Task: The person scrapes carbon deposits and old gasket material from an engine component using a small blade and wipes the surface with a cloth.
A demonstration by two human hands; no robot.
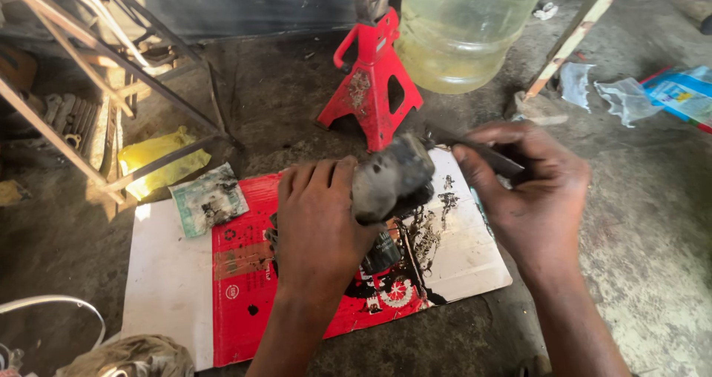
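My left hand (315,217) grips a dirty grey metal part (389,176), greasy and roughly cylindrical, tilted up over a red and white cardboard sheet (178,288). My right hand (530,191) is closed on a thin dark tool (489,156) whose tip points at the upper end of the part. Black grease and scrapings (430,228) lie on the white area of the cardboard beneath the part. The lower end of the part is hidden behind my left hand.
A red jack stand (371,87) and a large clear water jug (463,28) stand behind the cardboard. A metal frame (89,58) and yellow bag (159,158) lie left. A dirty packet (209,197) rests on the cardboard's corner. Plastic wrappers (653,95) lie at right.
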